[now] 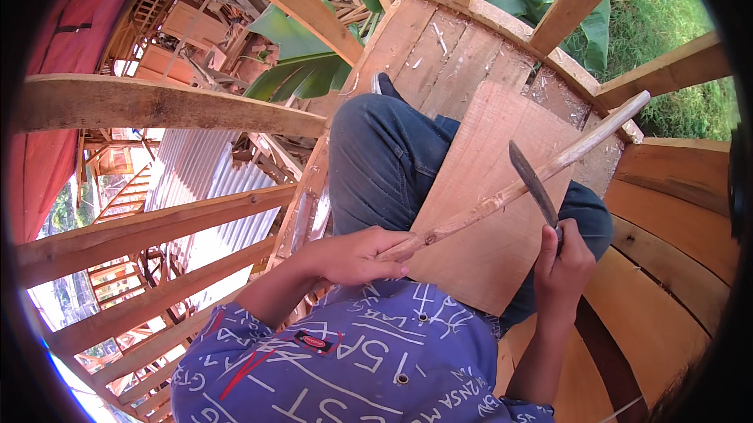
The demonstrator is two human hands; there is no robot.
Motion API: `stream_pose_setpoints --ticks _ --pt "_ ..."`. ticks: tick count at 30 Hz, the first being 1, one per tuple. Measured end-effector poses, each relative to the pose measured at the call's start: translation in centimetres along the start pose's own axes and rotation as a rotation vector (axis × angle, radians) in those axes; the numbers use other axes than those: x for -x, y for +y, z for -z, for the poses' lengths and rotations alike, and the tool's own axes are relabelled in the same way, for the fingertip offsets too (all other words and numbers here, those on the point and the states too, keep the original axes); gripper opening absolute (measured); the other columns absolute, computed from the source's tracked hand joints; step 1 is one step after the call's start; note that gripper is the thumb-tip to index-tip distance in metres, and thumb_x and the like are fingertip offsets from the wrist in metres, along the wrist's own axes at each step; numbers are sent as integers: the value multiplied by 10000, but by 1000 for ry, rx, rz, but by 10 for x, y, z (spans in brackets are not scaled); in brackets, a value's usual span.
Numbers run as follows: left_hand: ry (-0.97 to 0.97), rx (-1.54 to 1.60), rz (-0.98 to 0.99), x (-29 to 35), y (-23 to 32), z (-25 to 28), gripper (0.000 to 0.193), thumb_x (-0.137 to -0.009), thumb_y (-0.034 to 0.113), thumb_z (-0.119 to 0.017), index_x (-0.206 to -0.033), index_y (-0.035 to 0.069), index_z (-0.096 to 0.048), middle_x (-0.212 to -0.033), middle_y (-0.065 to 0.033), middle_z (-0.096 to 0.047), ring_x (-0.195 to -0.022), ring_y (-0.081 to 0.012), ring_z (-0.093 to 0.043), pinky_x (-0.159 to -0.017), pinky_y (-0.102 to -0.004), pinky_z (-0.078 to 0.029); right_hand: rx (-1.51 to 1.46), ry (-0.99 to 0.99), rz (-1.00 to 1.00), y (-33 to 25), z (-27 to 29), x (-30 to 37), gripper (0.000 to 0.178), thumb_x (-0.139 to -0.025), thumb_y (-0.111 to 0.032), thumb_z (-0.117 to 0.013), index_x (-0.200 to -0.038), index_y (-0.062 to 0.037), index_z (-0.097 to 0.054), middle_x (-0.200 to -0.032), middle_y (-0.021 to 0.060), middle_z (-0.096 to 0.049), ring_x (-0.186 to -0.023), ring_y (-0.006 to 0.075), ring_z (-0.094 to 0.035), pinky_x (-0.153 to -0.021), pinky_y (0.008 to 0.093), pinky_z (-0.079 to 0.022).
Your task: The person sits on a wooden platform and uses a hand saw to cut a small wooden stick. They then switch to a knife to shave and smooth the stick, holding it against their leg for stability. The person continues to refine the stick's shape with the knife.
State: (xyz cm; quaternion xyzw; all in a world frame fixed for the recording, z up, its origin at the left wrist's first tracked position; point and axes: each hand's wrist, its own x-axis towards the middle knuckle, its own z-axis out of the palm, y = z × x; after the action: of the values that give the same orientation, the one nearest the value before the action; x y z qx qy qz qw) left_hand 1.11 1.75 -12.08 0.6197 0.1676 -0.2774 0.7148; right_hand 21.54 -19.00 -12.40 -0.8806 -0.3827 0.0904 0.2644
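My left hand (pixel 365 256) is closed round the near end of a long wooden stick (pixel 510 194), whose bare pale wood runs up and to the right. In my right hand (pixel 566 260) is a knife (pixel 533 185) with a dark, slightly curved blade, its tip pointing up and left. The blade crosses over or beside the middle of the stick; whether they touch I cannot tell. Beneath both lies a flat wooden board (pixel 474 160), resting across my lap and slanting away from me. The knife's handle is mostly hidden by my fingers.
I sit on a plank floor (pixel 459 62) scattered with wood shavings. Wooden railing posts (pixel 172 105) stand along the left and far sides, with a plank wall (pixel 667 227) at right. Beyond the rail lie corrugated sheets (pixel 200 180), scrap wood and large green leaves (pixel 302 54).
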Motion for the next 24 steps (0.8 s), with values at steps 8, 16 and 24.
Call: stream_pose_setpoints --ticks 8,16,24 --pt "-29 63 -64 -8 16 -3 213 -852 207 -591 -800 51 -456 -694 3 -426 -667 -96 -394 -609 -271 -364 -38 188 2 8 21 -6 305 -851 -291 -625 -694 -72 -482 -553 88 -498 -483 292 -535 -430 372 -400" --pt "-10 17 -151 -18 46 -11 168 -828 140 -598 -792 60 -455 -705 31 -404 -646 -82 -383 -576 -253 -356 -40 211 59 -2 56 -13 309 -854 -307 -621 -691 -64 -520 -570 114 -536 -517 307 -560 -453 377 -422" --pt "-48 66 -187 -19 48 -10 156 -816 122 -593 -783 58 -455 -694 32 -406 -607 -63 -383 -541 -244 -345 79 292 30 5 81 -7 328 -842 -321 -638 -668 -69 -520 -558 103 -529 -512 276 -566 -461 370 -419"
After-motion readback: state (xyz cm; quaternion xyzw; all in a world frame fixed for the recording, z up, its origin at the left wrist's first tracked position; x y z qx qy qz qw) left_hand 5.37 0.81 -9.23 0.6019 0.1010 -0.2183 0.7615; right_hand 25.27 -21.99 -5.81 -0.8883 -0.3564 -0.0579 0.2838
